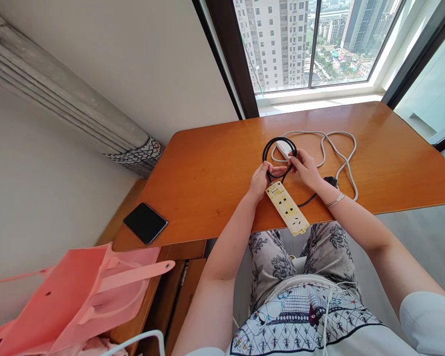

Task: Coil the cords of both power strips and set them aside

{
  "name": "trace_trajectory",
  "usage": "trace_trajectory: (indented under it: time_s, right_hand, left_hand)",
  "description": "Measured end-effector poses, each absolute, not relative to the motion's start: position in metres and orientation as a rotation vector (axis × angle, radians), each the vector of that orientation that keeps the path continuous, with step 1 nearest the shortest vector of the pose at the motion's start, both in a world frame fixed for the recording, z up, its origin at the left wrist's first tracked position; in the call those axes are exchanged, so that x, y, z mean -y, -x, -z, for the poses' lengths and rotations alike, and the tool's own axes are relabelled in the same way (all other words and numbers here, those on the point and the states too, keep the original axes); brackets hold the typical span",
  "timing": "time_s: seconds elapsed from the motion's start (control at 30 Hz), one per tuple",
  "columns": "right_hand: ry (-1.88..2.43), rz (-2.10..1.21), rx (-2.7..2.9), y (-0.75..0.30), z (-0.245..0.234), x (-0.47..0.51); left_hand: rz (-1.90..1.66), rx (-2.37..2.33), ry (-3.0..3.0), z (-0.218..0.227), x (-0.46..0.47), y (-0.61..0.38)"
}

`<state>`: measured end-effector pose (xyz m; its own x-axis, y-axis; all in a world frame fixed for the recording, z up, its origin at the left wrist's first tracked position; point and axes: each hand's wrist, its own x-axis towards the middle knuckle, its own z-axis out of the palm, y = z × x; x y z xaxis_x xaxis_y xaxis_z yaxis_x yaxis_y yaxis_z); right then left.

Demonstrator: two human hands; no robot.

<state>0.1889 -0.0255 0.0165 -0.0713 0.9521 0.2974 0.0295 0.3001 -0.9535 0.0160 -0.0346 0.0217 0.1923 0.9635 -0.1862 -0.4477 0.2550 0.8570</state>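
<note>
A black power cord (279, 140) is looped into a round coil above the wooden table. My left hand (260, 179) is closed on the coil's lower left side, close to where the cord meets the yellow power strip (287, 207). The strip hangs tilted at the table's front edge, its socket face upward. My right hand (304, 167) pinches the right side of the coil. A black plug (331, 181) on the cord's free end lies by my right forearm. Behind the coil, partly hidden by it, is a white block (283, 149) with a white cable (350, 163).
A black tablet or phone (145, 223) lies on the left of the wooden table (200, 188). An open pink bag (85, 291) stands at lower left beside a wooden drawer unit (185, 282). A window (311, 49) is beyond the table's far edge.
</note>
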Motion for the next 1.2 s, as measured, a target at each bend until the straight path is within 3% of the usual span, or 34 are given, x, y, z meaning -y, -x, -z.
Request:
trace_trajectory:
  time_s: [0.53, 0.87, 1.2]
  right_hand:
    - [1.006, -1.099, 1.382, -0.19, -0.018, 0.025]
    - [1.073, -1.386, 1.407, -0.189, -0.016, 0.021]
    - [1.029, -1.372, 1.351, -0.189, -0.015, 0.022]
  left_hand:
    - [-1.176, -0.811, -0.706, -0.029, 0.035, -0.018]
    - [-1.295, -0.774, -0.63, -0.036, 0.037, -0.011]
    - [-1.264, -0.738, -0.655, -0.034, 0.037, -0.017]
